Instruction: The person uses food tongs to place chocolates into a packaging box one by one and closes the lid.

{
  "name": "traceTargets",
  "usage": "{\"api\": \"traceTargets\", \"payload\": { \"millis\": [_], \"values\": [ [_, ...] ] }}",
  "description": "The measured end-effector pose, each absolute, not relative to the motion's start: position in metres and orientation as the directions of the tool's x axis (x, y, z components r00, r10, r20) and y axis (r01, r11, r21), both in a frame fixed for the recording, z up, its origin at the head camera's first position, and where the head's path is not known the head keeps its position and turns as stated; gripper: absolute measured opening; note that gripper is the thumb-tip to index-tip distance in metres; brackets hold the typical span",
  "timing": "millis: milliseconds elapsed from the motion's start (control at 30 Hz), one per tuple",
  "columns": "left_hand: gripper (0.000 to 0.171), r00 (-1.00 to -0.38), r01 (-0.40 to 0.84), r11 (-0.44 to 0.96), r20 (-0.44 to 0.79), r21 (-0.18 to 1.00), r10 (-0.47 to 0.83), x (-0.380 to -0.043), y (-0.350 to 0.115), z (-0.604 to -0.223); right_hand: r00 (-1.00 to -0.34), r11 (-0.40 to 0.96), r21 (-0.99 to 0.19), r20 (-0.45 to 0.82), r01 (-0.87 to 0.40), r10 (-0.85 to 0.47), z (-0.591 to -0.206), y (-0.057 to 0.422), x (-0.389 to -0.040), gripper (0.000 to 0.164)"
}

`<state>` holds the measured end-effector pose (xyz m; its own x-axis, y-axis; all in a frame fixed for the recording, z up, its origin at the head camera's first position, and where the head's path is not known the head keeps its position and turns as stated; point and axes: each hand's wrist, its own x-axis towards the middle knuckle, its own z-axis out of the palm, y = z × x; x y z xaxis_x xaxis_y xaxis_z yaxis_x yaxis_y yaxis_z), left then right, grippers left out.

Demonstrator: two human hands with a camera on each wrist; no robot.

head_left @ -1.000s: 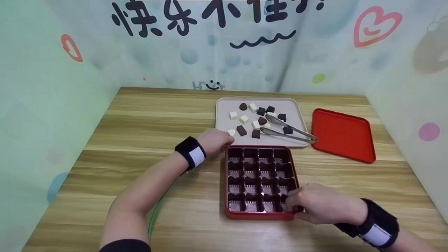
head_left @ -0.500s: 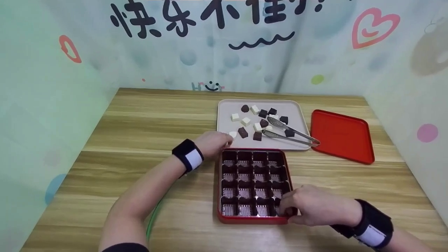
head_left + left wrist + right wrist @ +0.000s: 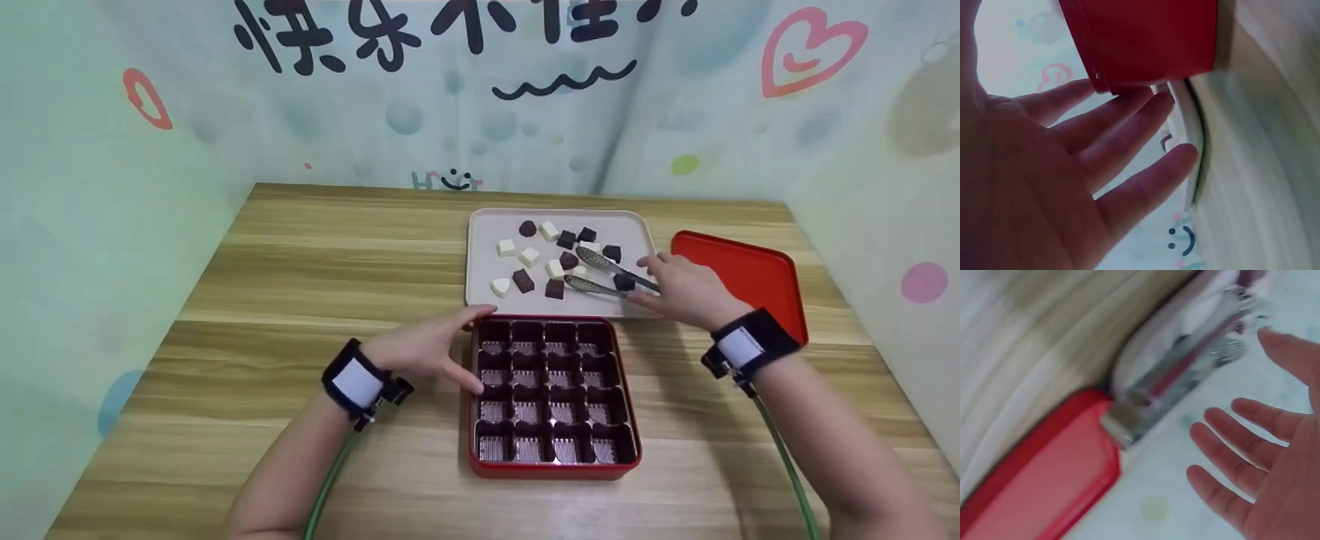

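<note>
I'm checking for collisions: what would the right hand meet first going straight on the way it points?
Probably the tongs: in the head view the right hand points at them, over the tray, though its height is unclear.

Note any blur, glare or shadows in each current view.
Head: soft shadow on the wood-grain table beside the right arm, glints in the compartment insert; left wrist: backdrop washed out at upper left, table soft; right wrist: metal tongs smeared, red lid soft-edged.
</note>
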<state>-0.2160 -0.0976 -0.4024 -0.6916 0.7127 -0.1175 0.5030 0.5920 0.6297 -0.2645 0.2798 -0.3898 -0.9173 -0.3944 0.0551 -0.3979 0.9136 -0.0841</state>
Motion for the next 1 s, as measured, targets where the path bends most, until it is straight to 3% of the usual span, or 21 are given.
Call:
{"api": "traceTargets", "payload": {
  "millis": [200,567,833,1000],
  "values": [
    [0.115,-0.665,0.463,0.553,-0.142,0.693,0.734,-0.219,-0.096,-0.41,-0.926,0.927,-0.02,0.059,-0.373,-0.372,-0.402,0.275,-0.271,0.056],
    [0.11,-0.677,0.439,0.536,-0.128,0.721,0.725,-0.222,-0.095,-0.415,-0.921,0.921,-0.073,0.112,-0.382,-0.373,-0.406,0.275,-0.279,0.039],
    [0.109,-0.682,0.452,0.545,-0.12,0.706,0.721,-0.222,-0.094,-0.414,-0.863,0.873,-0.005,0.153,-0.488,-0.481,-0.364,0.261,-0.272,0.027],
    [0.107,-0.679,0.464,0.54,-0.11,0.702,0.725,-0.221,-0.095,-0.414,-0.829,0.833,0.045,0.087,-0.551,-0.553,-0.339,0.24,-0.267,0.025]
  ]
}}
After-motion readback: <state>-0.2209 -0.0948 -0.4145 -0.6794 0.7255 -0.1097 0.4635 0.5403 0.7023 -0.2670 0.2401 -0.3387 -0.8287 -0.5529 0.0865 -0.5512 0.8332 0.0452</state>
